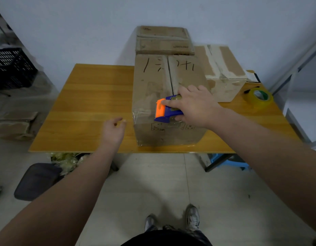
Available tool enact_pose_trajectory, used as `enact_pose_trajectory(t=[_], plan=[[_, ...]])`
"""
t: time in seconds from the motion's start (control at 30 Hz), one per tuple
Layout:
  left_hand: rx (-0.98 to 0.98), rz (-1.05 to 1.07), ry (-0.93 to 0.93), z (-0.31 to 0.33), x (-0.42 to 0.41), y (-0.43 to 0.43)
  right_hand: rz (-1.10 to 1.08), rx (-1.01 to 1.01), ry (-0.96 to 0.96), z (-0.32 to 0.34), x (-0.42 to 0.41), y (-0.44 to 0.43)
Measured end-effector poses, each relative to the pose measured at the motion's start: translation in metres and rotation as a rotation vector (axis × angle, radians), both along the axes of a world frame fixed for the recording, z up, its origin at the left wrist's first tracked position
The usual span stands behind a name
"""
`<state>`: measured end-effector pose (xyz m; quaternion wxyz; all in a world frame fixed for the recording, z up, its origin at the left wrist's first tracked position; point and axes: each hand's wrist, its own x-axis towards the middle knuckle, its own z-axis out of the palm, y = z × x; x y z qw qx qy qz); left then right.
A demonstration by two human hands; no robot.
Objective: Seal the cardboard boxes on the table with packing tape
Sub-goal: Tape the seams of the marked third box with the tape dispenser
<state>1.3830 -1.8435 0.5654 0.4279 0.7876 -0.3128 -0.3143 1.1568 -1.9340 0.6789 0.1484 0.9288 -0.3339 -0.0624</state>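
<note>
A tall cardboard box (pixel 153 82) with black marker strokes on its top stands at the middle of the wooden table (pixel 93 96). My right hand (pixel 194 105) grips a blue and orange tape dispenser (pixel 167 108) held against the box's near top edge, by the centre seam. My left hand (pixel 114 130) hovers over the table just left of the box, fingers loosely curled, holding nothing. A smaller box (pixel 164 40) sits behind, on top. Another box (pixel 223 71), patched with old tape, stands to the right.
A spare roll of yellowish tape (pixel 259 98) lies at the table's right edge. A black crate (pixel 11 68) stands far left, flattened cardboard (pixel 15 125) on the floor, a dark stool (pixel 36 180) and a waste bin under the table's left side, a blue stool (pixel 230 162) under the right.
</note>
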Motion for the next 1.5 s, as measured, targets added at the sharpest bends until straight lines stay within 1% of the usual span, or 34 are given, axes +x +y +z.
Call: enact_pose_trajectory(t=[0.03, 0.07, 0.13, 0.17, 0.27, 0.33, 0.37, 0.4, 0.43, 0.47, 0.53, 0.6, 0.63, 0.7, 0.8, 0.87, 0.97, 1.07, 1.2, 1.27, 1.37, 1.5], plan=[[-0.132, 0.007, 0.07, 0.003, -0.006, 0.001, 0.001, -0.001, -0.002, 0.0, 0.0, 0.0], [-0.227, 0.011, 0.203, 0.006, -0.014, 0.001, 0.002, -0.003, -0.004, -0.001, 0.0, 0.001], [-0.312, -0.033, 0.459, 0.011, -0.031, 0.002, -0.003, -0.007, -0.008, -0.001, 0.0, 0.001], [-0.301, -0.06, 0.525, 0.008, -0.039, 0.003, -0.007, -0.007, -0.01, -0.001, 0.0, 0.002], [-0.133, -0.067, 0.528, -0.007, -0.051, 0.007, -0.009, -0.011, -0.011, -0.002, -0.001, 0.004], [-0.029, -0.103, 0.593, -0.015, -0.047, 0.009, -0.009, -0.014, -0.015, -0.001, -0.001, 0.004], [0.007, -0.126, 0.588, -0.018, -0.042, 0.011, -0.01, -0.015, -0.016, -0.001, -0.001, 0.004], [0.022, -0.142, 0.505, -0.02, -0.037, 0.013, -0.012, -0.016, -0.014, -0.001, 0.0, 0.004], [-0.005, -0.152, 0.361, -0.02, -0.031, 0.015, -0.013, -0.015, -0.012, -0.001, 0.0, 0.003], [-0.074, -0.181, 0.196, -0.017, -0.024, 0.015, -0.013, -0.012, -0.01, -0.001, 0.0, 0.003], [-0.205, -0.348, -0.159, -0.008, -0.009, 0.014, -0.011, 0.001, -0.008, -0.001, 0.0, 0.002], [-0.229, -0.553, -0.484, 0.0, 0.003, 0.006, -0.01, 0.013, -0.007, 0.0, 0.001, 0.002], [-0.222, -0.63, -0.602, 0.003, 0.008, 0.0, -0.011, 0.019, -0.007, 0.0, 0.001, 0.002], [-0.208, -0.724, -0.779, 0.007, 0.015, -0.011, -0.013, 0.034, -0.007, 0.002, 0.001, 0.001], [-0.229, -0.809, -0.947, 0.011, 0.024, -0.023, -0.012, 0.055, -0.004, 0.005, 0.001, -0.001], [-0.262, -0.874, -1.038, 0.014, 0.032, -0.026, -0.008, 0.064, 0.007, 0.006, 0.001, -0.002], [-0.334, -0.945, -1.071, 0.016, 0.036, -0.026, -0.008, 0.081, 0.008, 0.008, 0.002, -0.003], [-0.415, -0.914, -1.078, 0.015, 0.03, -0.021, -0.005, 0.088, 0.011, 0.008, 0.002, -0.004], [-0.442, -0.864, -1.091, 0.014, 0.026, -0.02, -0.008, 0.117, 0.006, 0.009, 0.003, -0.006], [-0.417, -0.88, -1.121, 0.018, 0.025, -0.022, -0.008, 0.134, 0.006, 0.011, 0.004, -0.008], [-0.322, -0.888, -1.153, 0.02, 0.02, -0.026, -0.005, 0.15, 0.01, 0.013, 0.004, -0.01], [-0.468, -0.846, -1.13, 0.02, 0.016, -0.024, 0.003, 0.148, 0.014, 0.014, 0.003, -0.009]])
